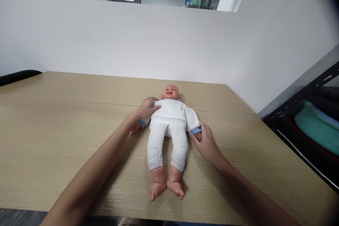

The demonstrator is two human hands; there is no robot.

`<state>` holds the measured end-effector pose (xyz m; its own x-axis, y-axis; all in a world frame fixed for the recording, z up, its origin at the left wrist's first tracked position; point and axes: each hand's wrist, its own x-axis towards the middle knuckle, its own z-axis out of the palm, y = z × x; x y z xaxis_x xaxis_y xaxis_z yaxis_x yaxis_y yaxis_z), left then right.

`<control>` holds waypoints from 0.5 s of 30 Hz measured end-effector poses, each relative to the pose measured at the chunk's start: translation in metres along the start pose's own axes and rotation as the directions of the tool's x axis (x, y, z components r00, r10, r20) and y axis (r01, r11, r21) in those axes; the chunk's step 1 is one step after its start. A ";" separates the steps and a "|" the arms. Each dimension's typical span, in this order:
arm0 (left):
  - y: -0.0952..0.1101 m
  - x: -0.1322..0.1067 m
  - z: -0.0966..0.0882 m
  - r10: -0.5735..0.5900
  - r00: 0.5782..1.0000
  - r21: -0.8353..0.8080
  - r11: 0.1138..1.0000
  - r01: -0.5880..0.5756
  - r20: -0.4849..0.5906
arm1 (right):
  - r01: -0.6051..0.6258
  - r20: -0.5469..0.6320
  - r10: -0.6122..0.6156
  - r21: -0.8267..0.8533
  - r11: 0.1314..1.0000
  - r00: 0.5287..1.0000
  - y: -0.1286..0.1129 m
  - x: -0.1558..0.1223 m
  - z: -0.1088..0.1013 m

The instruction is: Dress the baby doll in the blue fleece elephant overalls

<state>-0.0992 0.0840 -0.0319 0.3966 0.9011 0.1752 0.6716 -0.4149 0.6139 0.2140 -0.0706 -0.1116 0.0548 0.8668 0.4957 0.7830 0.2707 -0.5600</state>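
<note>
A baby doll (169,127) in a white top and white trousers lies on its back on the wooden table (66,130), head away from me, bare feet toward me. My left hand (145,107) rests on the doll's shoulder and upper sleeve, fingers curled over the white cloth. My right hand (205,141) is at the doll's other wrist, fingers closed around the blue cuff and small hand.
A white partition wall (132,39) stands behind the table. A dark metal shelf (304,113) with a teal item (317,127) stands at the right. A black edge (18,76) shows at the far left.
</note>
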 end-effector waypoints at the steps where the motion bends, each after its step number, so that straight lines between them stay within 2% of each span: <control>1: 0.004 -0.003 0.000 0.016 1.000 0.022 1.000 -0.015 -0.015 | 0.018 -0.034 -0.019 -0.035 0.999 0.999 -0.001 -0.003 -0.001; 4: 0.020 -0.018 -0.002 0.090 0.996 0.117 0.989 -0.088 -0.013 | 0.056 -0.091 -0.064 -0.094 0.994 0.994 -0.014 -0.015 -0.008; 6: 0.036 -0.034 -0.004 0.111 0.994 0.202 0.973 -0.112 0.017 | 0.071 -0.115 -0.081 -0.087 0.994 0.990 -0.032 -0.027 -0.018; 10: 0.080 -0.088 -0.003 0.050 0.995 0.335 0.939 -0.078 0.089 | 0.108 -0.146 -0.110 -0.022 0.994 0.983 -0.082 -0.069 -0.047; 12: 0.104 -0.127 0.004 0.097 0.995 0.323 0.941 -0.102 0.032 | 0.087 -0.172 -0.084 0.009 0.996 0.981 -0.095 -0.102 -0.058; 14: 0.121 -0.174 0.020 0.133 0.987 0.244 0.964 -0.107 -0.091 | 0.108 -0.303 -0.105 -0.006 0.994 0.947 -0.090 -0.139 -0.063; 15: 0.124 -0.199 0.032 0.129 0.977 0.175 0.980 -0.099 -0.173 | 0.136 -0.384 -0.139 -0.035 0.990 0.913 -0.081 -0.158 -0.062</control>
<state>-0.0743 -0.1508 -0.0152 0.3660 0.8481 0.3831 0.7281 -0.5173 0.4497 0.1801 -0.2554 -0.1031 0.1796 0.5927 0.7851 0.8044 0.3709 -0.4640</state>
